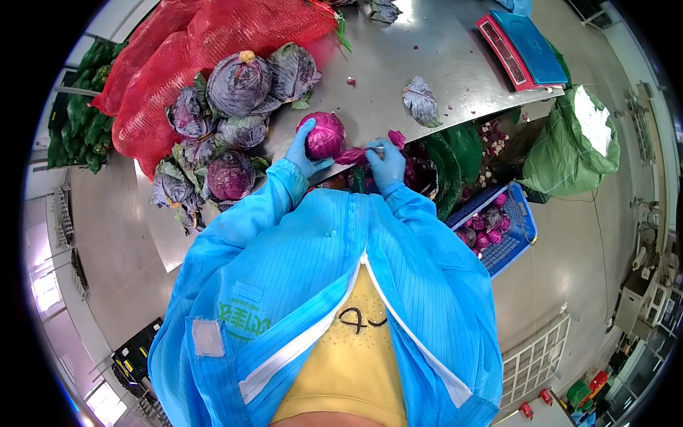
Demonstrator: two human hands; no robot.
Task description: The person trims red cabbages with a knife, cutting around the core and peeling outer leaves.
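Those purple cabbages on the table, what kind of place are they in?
Probably a vegetable preparation room: there's a metal table with heaped purple cabbages, a red mesh sack and a blue basket holding more cabbages.

Our blue-gloved left hand (302, 154) could slide forward over the shiny grey metal tabletop (384, 67), but on its left a heap of big, round purple cabbages (240, 85) and a red mesh sack (213, 35) block the way. Our blue-gloved right hand (388, 165) has room to go forward, beside one limp grey-purple leaf (421, 102). Farther right, a flat red box with a blue top (530, 50) blocks us.
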